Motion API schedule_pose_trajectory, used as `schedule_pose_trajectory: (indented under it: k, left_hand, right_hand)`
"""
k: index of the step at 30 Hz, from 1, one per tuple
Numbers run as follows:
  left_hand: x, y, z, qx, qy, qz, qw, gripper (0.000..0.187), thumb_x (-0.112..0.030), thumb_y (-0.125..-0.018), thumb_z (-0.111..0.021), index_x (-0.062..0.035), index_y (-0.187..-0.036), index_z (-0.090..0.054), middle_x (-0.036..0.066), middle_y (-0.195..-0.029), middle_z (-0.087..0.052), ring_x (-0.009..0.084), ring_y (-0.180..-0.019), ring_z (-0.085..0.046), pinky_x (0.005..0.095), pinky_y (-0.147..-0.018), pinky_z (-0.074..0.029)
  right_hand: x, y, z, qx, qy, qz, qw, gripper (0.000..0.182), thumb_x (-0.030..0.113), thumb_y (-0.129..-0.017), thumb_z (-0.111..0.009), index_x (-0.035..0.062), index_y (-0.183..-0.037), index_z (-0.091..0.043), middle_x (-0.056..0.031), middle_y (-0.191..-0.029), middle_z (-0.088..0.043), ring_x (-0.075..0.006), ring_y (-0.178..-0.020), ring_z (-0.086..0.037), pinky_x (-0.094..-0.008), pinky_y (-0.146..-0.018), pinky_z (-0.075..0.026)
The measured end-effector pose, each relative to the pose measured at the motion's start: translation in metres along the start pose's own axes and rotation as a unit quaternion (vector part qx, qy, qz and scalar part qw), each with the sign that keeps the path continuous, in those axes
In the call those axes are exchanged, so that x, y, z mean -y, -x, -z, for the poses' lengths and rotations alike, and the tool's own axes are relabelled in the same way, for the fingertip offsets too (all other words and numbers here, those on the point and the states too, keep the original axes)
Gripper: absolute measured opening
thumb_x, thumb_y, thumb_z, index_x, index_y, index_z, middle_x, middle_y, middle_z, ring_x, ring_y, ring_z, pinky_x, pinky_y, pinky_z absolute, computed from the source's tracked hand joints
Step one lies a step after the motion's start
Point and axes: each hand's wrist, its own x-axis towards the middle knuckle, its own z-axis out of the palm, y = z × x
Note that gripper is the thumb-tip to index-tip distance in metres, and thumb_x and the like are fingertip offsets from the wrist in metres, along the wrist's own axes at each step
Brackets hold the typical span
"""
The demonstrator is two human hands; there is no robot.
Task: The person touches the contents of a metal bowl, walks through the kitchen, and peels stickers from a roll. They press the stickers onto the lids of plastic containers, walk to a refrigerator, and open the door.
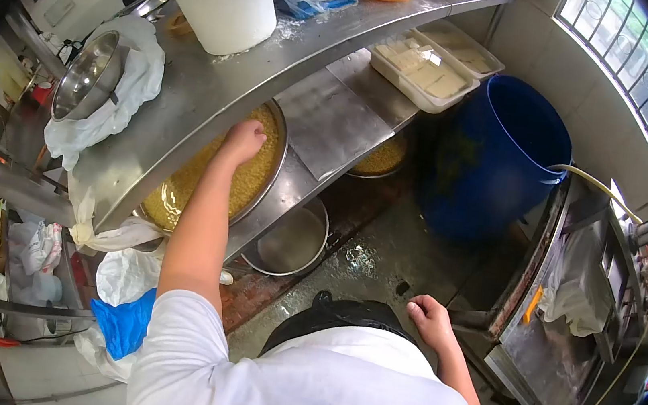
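My left hand (244, 142) is over a wide metal basin (277, 166) on the lower steel shelf, its fingers curled closed. Whatever is inside those fingers, if anything, is hidden. The basin is filled with small yellow beans (196, 179) that look like soybeans under shiny water. The upper shelf hides part of the basin. At my right side, away from any object, my right hand (431, 321) hangs in a loose fist with nothing visible in it.
A white bucket (223, 4) and a steel bowl (90, 77) stand on the upper shelf (167, 94). Tubs of pale slabs (428, 78) sit at the back. A blue barrel (491, 158) with a hose, a floor pot (291, 239) and a metal frame (526, 268) surround the wet floor.
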Motion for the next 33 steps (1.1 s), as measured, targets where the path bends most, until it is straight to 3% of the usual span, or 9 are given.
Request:
schedule_pose_trajectory:
  k: [4, 7, 9, 12, 16, 20, 21, 25, 33]
  left_hand:
    - [0.011, -0.018, -0.033, -0.009, 0.006, -0.068, 0.998, 0.029, -0.019, -0.088, -0.069, -0.0039, -0.112, -0.071, 0.019, -0.110, -0.073, 0.0366, -0.104, -0.069, 0.0456, -0.091, -0.053]
    - [-0.003, -0.021, -0.041, -0.033, -0.019, -0.046, 0.998, 0.028, -0.016, -0.087, -0.068, -0.0055, -0.113, -0.071, 0.021, -0.112, -0.072, 0.0379, -0.106, -0.069, 0.0458, -0.092, -0.053]
    - [-0.012, -0.021, -0.038, 0.036, -0.010, 0.002, 0.999, 0.024, -0.014, -0.087, -0.066, -0.0054, -0.109, -0.073, 0.023, -0.110, -0.072, 0.0395, -0.103, -0.069, 0.0465, -0.090, -0.053]
    - [-0.002, -0.028, -0.050, 0.061, 0.052, 0.016, 0.997, 0.019, -0.009, -0.086, -0.065, -0.0054, -0.102, -0.073, 0.024, -0.107, -0.072, 0.0397, -0.099, -0.070, 0.0497, -0.088, -0.054]
    - [-0.013, -0.006, -0.034, 0.026, -0.020, -0.001, 0.999, 0.021, -0.019, -0.091, -0.061, -0.0042, -0.100, -0.073, 0.025, -0.106, -0.072, 0.0441, -0.100, -0.068, 0.0508, -0.089, -0.054]
    - [-0.026, 0.030, -0.029, 0.045, -0.021, -0.016, 0.999, 0.032, -0.029, -0.096, -0.058, -0.0014, -0.099, -0.073, 0.025, -0.106, -0.071, 0.0447, -0.102, -0.068, 0.0524, -0.092, -0.053]
    - [-0.019, 0.035, -0.037, 0.017, -0.026, -0.052, 0.998, 0.032, -0.030, -0.095, -0.060, -0.0008, -0.092, -0.071, 0.026, -0.099, -0.070, 0.0467, -0.095, -0.067, 0.0544, -0.085, -0.053]
    - [-0.021, 0.082, -0.035, -0.022, -0.047, -0.047, 0.998, 0.027, -0.026, -0.095, -0.060, -0.0023, -0.090, -0.071, 0.026, -0.096, -0.069, 0.0462, -0.092, -0.067, 0.0548, -0.083, -0.053]
    - [-0.023, 0.202, -0.016, -0.091, -0.101, -0.024, 0.990, 0.017, -0.020, -0.096, -0.060, -0.0081, -0.098, -0.072, 0.015, -0.105, -0.068, 0.0362, -0.108, -0.062, 0.0492, -0.091, -0.051]
  right_hand:
    - [0.001, 0.002, 0.000, -0.004, -0.001, -0.010, 1.000, 0.029, 0.026, -0.097, -0.070, 0.0010, -0.112, -0.070, -0.0155, -0.093, -0.074, -0.0231, -0.085, -0.070, -0.0364, -0.079, -0.055]
    - [-0.006, 0.001, -0.002, -0.010, -0.002, -0.004, 1.000, 0.029, 0.027, -0.097, -0.070, 0.0010, -0.111, -0.070, -0.0154, -0.093, -0.074, -0.0228, -0.085, -0.069, -0.0361, -0.079, -0.055]
    - [-0.005, 0.002, -0.003, -0.013, 0.008, 0.008, 1.000, 0.028, 0.026, -0.096, -0.070, 0.0007, -0.108, -0.070, -0.0156, -0.092, -0.073, -0.0228, -0.084, -0.069, -0.0363, -0.079, -0.055]
    - [-0.005, 0.000, -0.004, -0.012, 0.022, 0.039, 0.999, 0.027, 0.026, -0.096, -0.070, 0.0007, -0.107, -0.070, -0.0152, -0.090, -0.073, -0.0210, -0.082, -0.068, -0.0358, -0.077, -0.055]
    - [0.005, -0.005, -0.003, 0.006, 0.019, 0.015, 1.000, 0.025, 0.023, -0.095, -0.071, 0.0007, -0.106, -0.071, -0.0123, -0.087, -0.072, -0.0174, -0.080, -0.065, -0.0340, -0.076, -0.053]
    - [0.000, -0.015, -0.003, 0.026, 0.011, 0.009, 1.000, 0.025, 0.023, -0.095, -0.071, 0.0004, -0.106, -0.071, -0.0119, -0.087, -0.072, -0.0175, -0.080, -0.065, -0.0336, -0.076, -0.053]
    - [0.002, -0.016, -0.002, 0.026, 0.008, 0.017, 0.999, 0.025, 0.023, -0.095, -0.071, 0.0003, -0.106, -0.071, -0.0118, -0.087, -0.072, -0.0177, -0.081, -0.065, -0.0336, -0.076, -0.053]
    - [0.004, -0.022, 0.003, 0.041, 0.005, 0.037, 0.998, 0.024, 0.021, -0.096, -0.071, -0.0001, -0.106, -0.071, -0.0110, -0.087, -0.072, -0.0175, -0.080, -0.064, -0.0338, -0.075, -0.053]
    - [-0.009, -0.036, 0.003, 0.112, 0.032, 0.061, 0.991, 0.025, 0.023, -0.095, -0.072, -0.0002, -0.106, -0.071, -0.0134, -0.088, -0.072, -0.0188, -0.081, -0.064, -0.0349, -0.076, -0.053]
